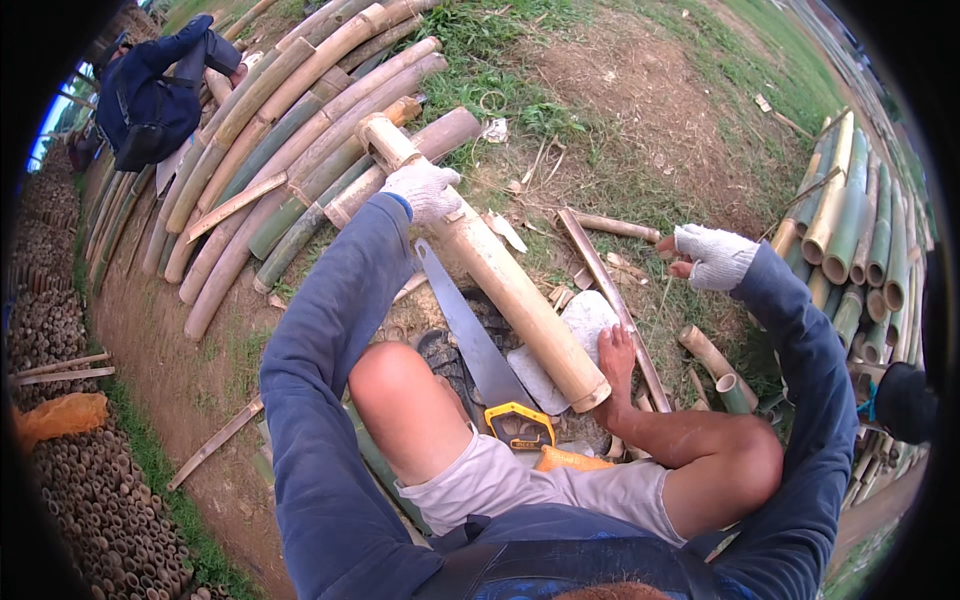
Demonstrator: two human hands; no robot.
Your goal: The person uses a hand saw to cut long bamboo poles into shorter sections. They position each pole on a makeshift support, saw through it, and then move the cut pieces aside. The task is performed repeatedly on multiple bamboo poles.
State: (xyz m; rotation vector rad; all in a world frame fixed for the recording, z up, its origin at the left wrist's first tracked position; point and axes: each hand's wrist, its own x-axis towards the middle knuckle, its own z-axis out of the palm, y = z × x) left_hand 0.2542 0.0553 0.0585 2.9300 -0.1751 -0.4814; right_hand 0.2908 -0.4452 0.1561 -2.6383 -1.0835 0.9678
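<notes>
My left hand (425,193), in a white fingerless glove, is closed round the upper part of a thick, pale bamboo pole (520,300). A notch is cut into the pole's far end. The near end slants down between my legs, over a whitish block (590,315). Under the pole's left side lies a handsaw (470,335), its yellow and black handle toward me. My right hand (713,257), gloved the same way, hovers out to the right with fingers apart and nothing visible in it. Beside the pole's near end rests my bare foot (617,355).
Many long bamboo poles (300,130) lie stacked at the far left, where a person in dark blue (160,90) bends over. Another bamboo stack (860,220) stands at the right. A split bamboo strip (615,300) lies right of the block. Cut bamboo pieces (110,510) fill the lower left.
</notes>
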